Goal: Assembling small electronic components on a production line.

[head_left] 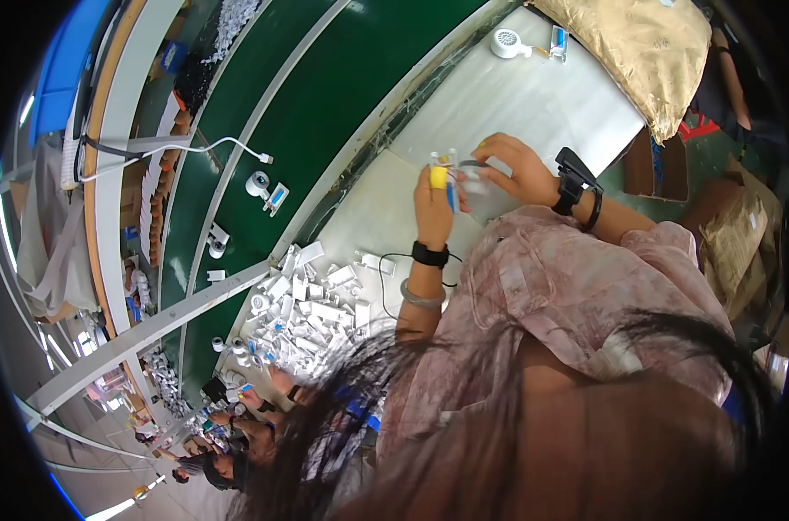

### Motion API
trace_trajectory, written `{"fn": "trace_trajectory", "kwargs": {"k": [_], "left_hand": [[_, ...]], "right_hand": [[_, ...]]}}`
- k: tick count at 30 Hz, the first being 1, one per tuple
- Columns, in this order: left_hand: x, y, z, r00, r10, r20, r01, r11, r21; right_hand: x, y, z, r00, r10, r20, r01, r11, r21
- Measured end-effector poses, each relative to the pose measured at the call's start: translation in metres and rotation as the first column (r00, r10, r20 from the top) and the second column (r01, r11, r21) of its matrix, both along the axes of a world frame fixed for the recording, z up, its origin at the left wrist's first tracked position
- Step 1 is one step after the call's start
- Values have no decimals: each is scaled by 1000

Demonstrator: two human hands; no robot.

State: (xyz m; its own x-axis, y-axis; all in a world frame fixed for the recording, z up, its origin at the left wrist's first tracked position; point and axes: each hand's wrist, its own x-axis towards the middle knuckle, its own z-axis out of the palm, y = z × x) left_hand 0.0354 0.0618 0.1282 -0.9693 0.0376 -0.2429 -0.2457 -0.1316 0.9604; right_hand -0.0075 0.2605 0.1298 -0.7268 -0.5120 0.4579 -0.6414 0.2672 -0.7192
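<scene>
My left hand (pixel 433 211) is closed around a small white plastic housing (pixel 445 160) with a blue cylindrical part (pixel 452 196) along it. A yellow patch, perhaps tape on the thumb, shows there. My right hand (pixel 518 171) is bent close beside it, fingertips toward the housing. Between the two hands a whitish piece (pixel 476 181) is smeared by motion, so its kind and whether the right fingers grip it are unclear. Farther up the pale worktable (pixel 507 95) lie a white handheld fan (pixel 507 43) and its opened handle (pixel 558 45) with a blue part inside.
A heap of white plastic housings (pixel 312 300) covers the table left of my left arm. Beyond the ledge runs a green conveyor belt (pixel 325 95) carrying fan parts (pixel 258 184). A white cable (pixel 230 143) hangs over it. Brown paper sacking (pixel 646 52) lies at the right; other people work lower left.
</scene>
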Motion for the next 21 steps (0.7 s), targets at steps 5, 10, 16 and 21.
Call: {"fn": "trace_trajectory", "kwargs": {"k": [5, 10, 16, 21], "left_hand": [[-62, -67, -16, 964, 258, -67, -261, 964, -54], [-114, -157, -42, 891, 453, 31, -453, 891, 6], [-88, -150, -76, 855, 492, 161, -458, 864, -208], [-26, -74, -83, 945, 78, 319, -95, 995, 38]], "right_hand": [[-56, 57, -62, 895, -405, 189, 395, 914, 89], [-132, 136, -101, 771, -633, -68, 629, 741, 236], [-168, 149, -117, 751, -579, -316, 650, 566, 507], [-147, 103, -119, 827, -559, -57, 487, 662, 569]]}}
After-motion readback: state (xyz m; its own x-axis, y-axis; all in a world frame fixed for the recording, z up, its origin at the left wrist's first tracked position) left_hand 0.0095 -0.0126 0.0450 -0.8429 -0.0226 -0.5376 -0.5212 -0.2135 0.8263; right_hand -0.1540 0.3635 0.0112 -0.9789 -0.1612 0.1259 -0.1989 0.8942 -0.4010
